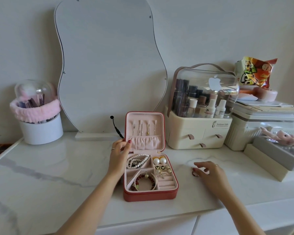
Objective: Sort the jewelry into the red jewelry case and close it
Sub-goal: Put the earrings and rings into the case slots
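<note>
two hands work at a red jewelry case (149, 195) that stands open on a white table (58, 175).

the left hand (120, 154) holds the left edge of the case's lid (145, 131), with its thumb curled on the pink inside and its fingers behind. just right of that hand, in the case's bottom half, lie a pearl string (137, 161), two pearl earrings (159, 161), small clip earrings (160, 167) and a dark red bead bracelet (145, 181). thin chains (143, 128) hang in the lid above. the right hand (209, 173) is on the table, well right of the case, fingers bent down and pinching a small ring (195, 173). far behind that hand stands a cream makeup box (199, 133). behind the left hand leans a wavy mirror (107, 65), and far to its left sits a brush pot (41, 129).
</note>
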